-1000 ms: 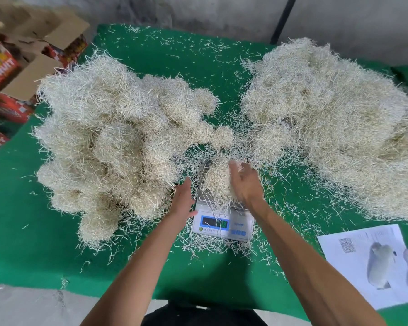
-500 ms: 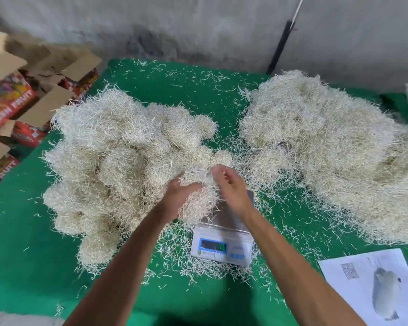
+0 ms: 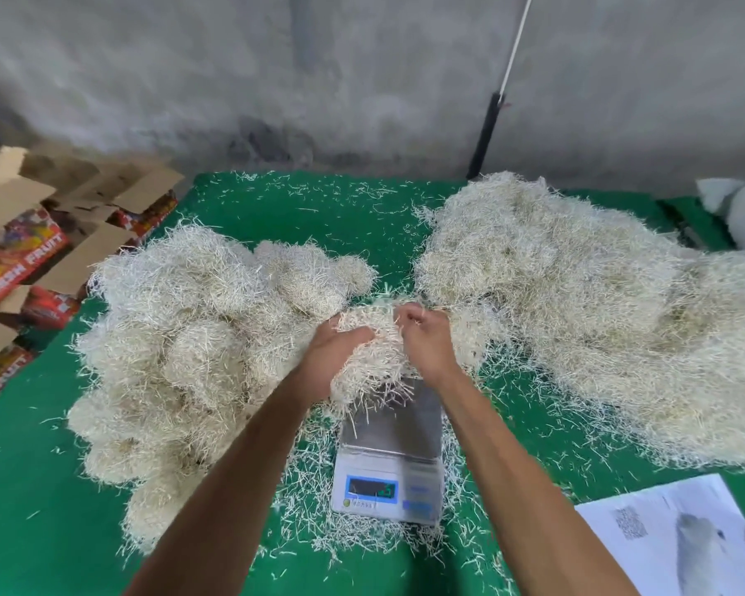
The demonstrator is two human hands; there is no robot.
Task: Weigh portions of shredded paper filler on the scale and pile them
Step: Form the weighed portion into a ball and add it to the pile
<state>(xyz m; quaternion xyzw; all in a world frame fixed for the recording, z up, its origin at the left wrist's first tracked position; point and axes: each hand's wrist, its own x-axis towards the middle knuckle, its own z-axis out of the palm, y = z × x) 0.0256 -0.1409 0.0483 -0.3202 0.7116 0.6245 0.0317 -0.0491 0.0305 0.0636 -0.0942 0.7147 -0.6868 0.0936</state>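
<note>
"FRESH FRUIT" reads on the red boxes (image 3: 20,262) (left of the table (image 3: 39,488)). Both hands, left (image 3: 332,352) and right (image 3: 424,337), curl fingers round a pale, stringy wad of shredded paper (image 3: 373,359), above the scale (image 3: 390,462).

I saw both bare forearms reach up from the bottom edge of the head view, the left arm (image 3: 233,475) running toward one o'clock and the right arm (image 3: 512,466) toward eleven, so that the wrists converged near the middle. My left hand (image 3: 334,352) sat at about nine o'clock from the right, palm turned inward, fingers spread and partly buried, thumb (image 3: 358,334) lying across the top. My right hand (image 3: 424,337) was at three o'clock from it, just beside, knuckles up, fingers curled down tightly in a pinching grip. The two hands were close together, thumb sides facing; I could not tell whether they touched.
</note>
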